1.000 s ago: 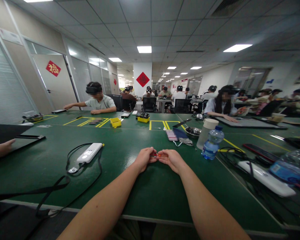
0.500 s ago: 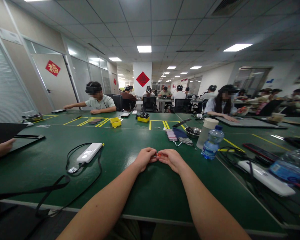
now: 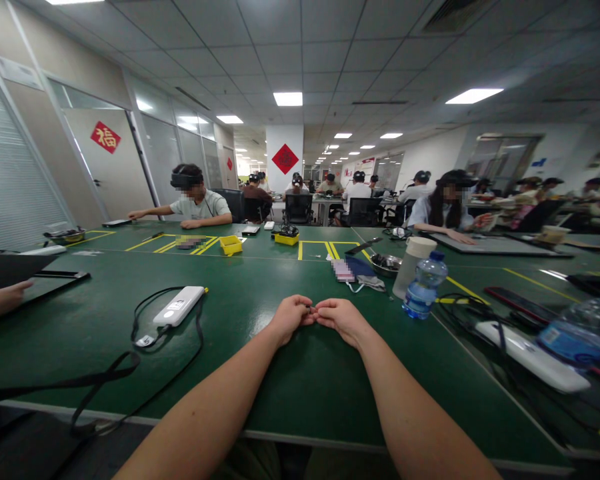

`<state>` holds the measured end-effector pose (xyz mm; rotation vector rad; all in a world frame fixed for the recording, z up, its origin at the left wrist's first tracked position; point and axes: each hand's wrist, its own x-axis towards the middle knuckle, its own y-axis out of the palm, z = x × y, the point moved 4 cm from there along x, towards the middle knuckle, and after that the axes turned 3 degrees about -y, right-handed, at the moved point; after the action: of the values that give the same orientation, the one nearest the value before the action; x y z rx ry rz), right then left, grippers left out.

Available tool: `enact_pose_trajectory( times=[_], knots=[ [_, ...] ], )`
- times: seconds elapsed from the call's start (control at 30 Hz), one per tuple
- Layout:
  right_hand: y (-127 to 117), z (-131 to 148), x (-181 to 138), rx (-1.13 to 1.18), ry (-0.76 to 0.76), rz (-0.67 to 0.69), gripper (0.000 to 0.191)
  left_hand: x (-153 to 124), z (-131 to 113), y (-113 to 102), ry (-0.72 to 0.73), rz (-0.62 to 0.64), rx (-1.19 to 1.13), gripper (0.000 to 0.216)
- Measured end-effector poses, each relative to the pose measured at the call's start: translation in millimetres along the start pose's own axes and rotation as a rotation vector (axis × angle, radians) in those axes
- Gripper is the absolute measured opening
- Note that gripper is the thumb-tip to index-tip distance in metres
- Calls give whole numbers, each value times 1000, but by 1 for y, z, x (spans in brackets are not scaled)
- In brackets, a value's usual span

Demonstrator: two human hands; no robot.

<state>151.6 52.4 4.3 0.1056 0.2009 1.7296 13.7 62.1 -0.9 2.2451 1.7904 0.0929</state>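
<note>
My left hand [image 3: 290,315] and my right hand [image 3: 341,317] rest on the green table [image 3: 290,380], knuckles up and fingertips pressed together in the middle. Both are closed in a pinch on a tiny part between them that I cannot make out; only a dark speck shows at the fingertips. To the left lies a white power bank [image 3: 179,306] with a black cable looping around it. To the right stand a capped water bottle [image 3: 425,284] and a white cup [image 3: 413,264].
Another person's hand [image 3: 0,299] rests at the left edge by a dark tray. A metal bowl [image 3: 386,264] and a blue cloth lie beyond my hands. More bottles, cables and a white device [image 3: 527,355] crowd the right. Several people sit at tables further back.
The small orange-red bit that showed between my fingertips is now hidden as my hands closed tighter together. The hands stayed in place.
</note>
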Motion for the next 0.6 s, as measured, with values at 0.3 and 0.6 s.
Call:
enact_pose_trajectory(
  times=[0.3, 0.6],
  knots=[
    [-3, 0, 3, 171, 96, -35, 31, -2, -2, 1, 26, 66, -16, 22],
    [-3, 2, 4, 202, 92, -47, 28, 0, 0, 2, 31, 103, -11, 25]
  ],
)
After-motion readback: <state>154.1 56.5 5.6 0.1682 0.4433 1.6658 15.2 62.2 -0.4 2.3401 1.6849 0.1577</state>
